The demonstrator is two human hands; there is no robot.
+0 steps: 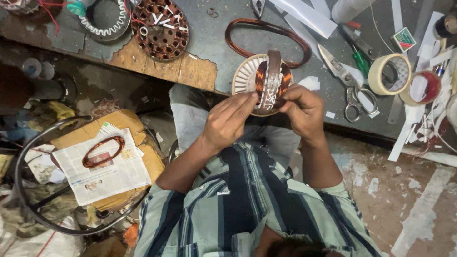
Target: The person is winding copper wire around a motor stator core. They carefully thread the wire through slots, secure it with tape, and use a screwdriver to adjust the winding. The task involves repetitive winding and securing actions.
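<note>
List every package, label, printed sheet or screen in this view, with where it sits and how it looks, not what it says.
Small packet: far right of the bench, beyond the tape rolls; square, green and red with a white edge.
Newspaper: on a cardboard box on the floor, left of the person; white sheet with small pictures, a copper coil lying on it.
Screens: none in view.

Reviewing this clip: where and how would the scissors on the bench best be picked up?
Probably by the looped handles, from above: the scissors lie flat on the bench, handles toward the near edge and uncovered, while the blades point away toward the pliers, right of the right hand.
</note>
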